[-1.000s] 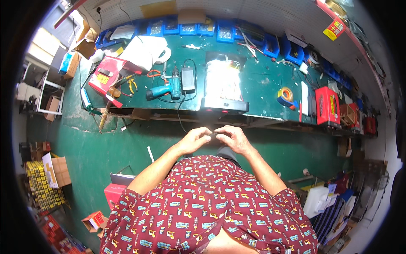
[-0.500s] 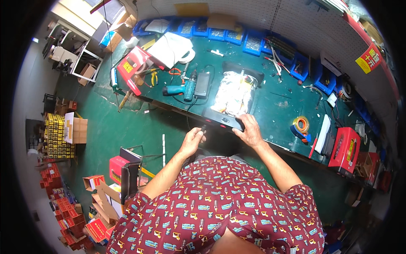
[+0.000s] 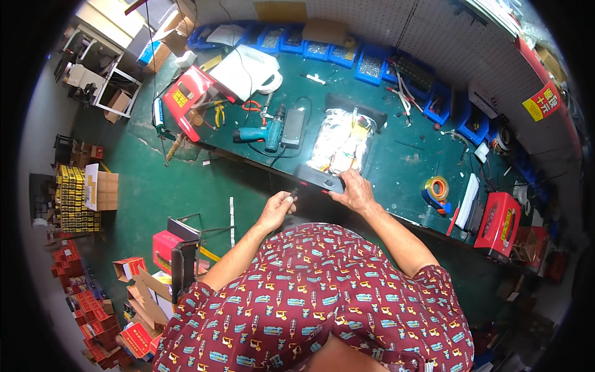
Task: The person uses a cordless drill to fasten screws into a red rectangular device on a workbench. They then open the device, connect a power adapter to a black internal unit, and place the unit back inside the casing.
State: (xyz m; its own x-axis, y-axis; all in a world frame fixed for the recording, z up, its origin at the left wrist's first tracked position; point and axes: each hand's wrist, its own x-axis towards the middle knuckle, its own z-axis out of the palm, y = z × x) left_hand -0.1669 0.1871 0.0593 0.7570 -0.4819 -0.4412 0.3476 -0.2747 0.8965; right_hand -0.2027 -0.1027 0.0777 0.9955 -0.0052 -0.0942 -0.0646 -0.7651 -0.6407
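Observation:
An opened device with dark end panels (image 3: 322,178) lies at the bench's front edge, its inside full of shiny silver wrap and coloured wires (image 3: 339,144). My right hand (image 3: 359,195) grips the near panel, thumb at its front face and fingers over its top. Just left of that panel, off the bench edge, my left hand (image 3: 276,212) pinches a small dark plug (image 3: 294,193). The plug and panel look apart. A black power adapter (image 3: 293,128) with a cable lies behind, beside a teal cordless drill (image 3: 263,134).
Blue parts bins (image 3: 370,69) line the back of the green bench (image 3: 403,158). Tape rolls (image 3: 437,188) and a red case (image 3: 498,224) are at right. Pliers (image 3: 219,115), a red housing (image 3: 184,102) and a white jug (image 3: 248,71) stand at left. Cartons (image 3: 105,191) sit on the floor.
My right hand has shifted left along the near panel, with its fingers now further over the top. My left hand keeps its pinch on the plug. The whole view has shifted slightly.

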